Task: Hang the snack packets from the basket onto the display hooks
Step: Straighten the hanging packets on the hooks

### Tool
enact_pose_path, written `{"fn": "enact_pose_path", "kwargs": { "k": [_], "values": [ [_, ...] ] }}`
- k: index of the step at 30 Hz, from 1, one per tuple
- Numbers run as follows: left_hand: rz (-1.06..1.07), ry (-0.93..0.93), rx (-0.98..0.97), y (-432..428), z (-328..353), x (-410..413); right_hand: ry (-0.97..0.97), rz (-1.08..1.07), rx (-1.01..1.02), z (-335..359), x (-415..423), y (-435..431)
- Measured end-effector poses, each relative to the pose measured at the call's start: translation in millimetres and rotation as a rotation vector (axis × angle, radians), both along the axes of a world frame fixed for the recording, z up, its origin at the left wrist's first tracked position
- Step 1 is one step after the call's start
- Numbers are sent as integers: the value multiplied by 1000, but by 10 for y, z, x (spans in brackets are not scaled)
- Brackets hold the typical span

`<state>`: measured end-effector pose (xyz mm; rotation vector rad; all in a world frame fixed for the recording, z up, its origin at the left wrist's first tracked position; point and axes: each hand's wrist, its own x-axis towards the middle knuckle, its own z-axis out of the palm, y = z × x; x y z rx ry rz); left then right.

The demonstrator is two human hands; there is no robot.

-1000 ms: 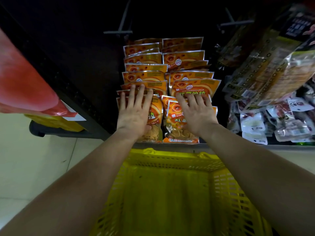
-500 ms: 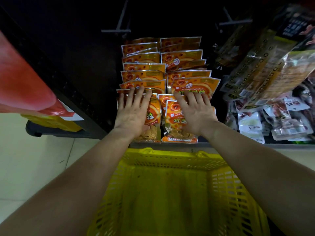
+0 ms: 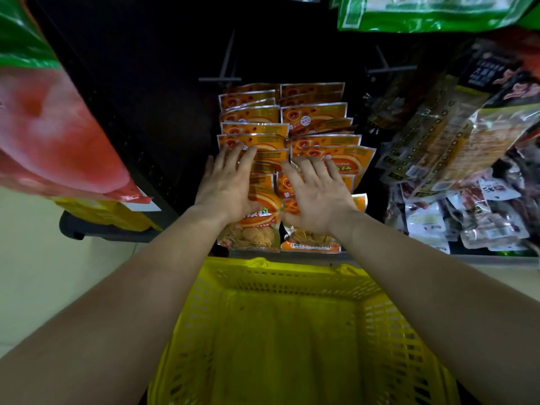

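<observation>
Two columns of orange snack packets (image 3: 312,112) hang on the dark display rack, overlapping from top to bottom. My left hand (image 3: 228,182) lies flat on the front packets of the left column, fingers straight. My right hand (image 3: 318,194) lies flat on the front packets of the right column (image 3: 344,159), fingers spread. Below my forearms stands the yellow plastic basket (image 3: 388,325); no packets show inside it. Two bare display hooks (image 3: 223,74) jut out above the orange packets.
Dark and clear snack bags (image 3: 455,135) hang at the right, with a pile of white-labelled packs (image 3: 432,223) under them. A large red bag (image 3: 52,135) hangs close at the left, green bags (image 3: 423,10) overhead. Pale floor lies at the lower left.
Both hands slid slightly up and closer together on the orange packets. The camera view shifted, so green bags now show at the top.
</observation>
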<state>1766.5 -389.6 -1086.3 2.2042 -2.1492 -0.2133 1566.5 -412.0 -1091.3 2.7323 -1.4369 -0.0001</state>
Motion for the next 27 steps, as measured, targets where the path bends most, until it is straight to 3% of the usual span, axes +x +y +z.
{"fn": "enact_pose_path", "kwargs": {
  "k": [3, 7, 15, 20, 27],
  "values": [
    [38, 123, 42, -103, 40, 22, -70, 53, 54, -10, 95, -76],
    [71, 134, 37, -223, 84, 21, -127, 58, 140, -23, 191, -157],
    [141, 2, 225, -226, 51, 56, -107, 28, 119, -153, 360, -218],
    [148, 242, 27, -246, 129, 50, -149, 4, 79, -194, 341, -205],
    [100, 255, -8, -395, 190, 37, -188, 21, 35, -230, 320, -200]
  ]
}}
